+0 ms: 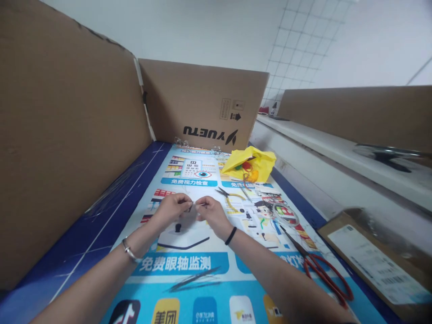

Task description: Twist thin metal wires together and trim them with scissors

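Above the printed sheet (pixel 192 243), my left hand (pixel 173 209) and my right hand (pixel 213 216) almost meet at the fingertips. Each is closed in a pinch. Something tiny sits between the fingers, too small and blurred to name. A silver bangle is on the left wrist and a black band on the right. Just beyond my right hand lie pliers (pixel 233 200) with yellow handles, their jaws apart. Nearer my forearms, a bundle of thin dark strands (pixel 194 280) rests on the sheet. Scissors (pixel 320 265) with red handles lie to the right.
A yellow bag (pixel 249 159) with colourful contents lies at the far right, and a coil of clear or silvery wire (pixel 285 215) nearer. Cardboard panels (pixel 202 99) wall the left and back. A labelled cardboard box (pixel 378 256) lines the right edge. More strands (pixel 113 191) lie left.
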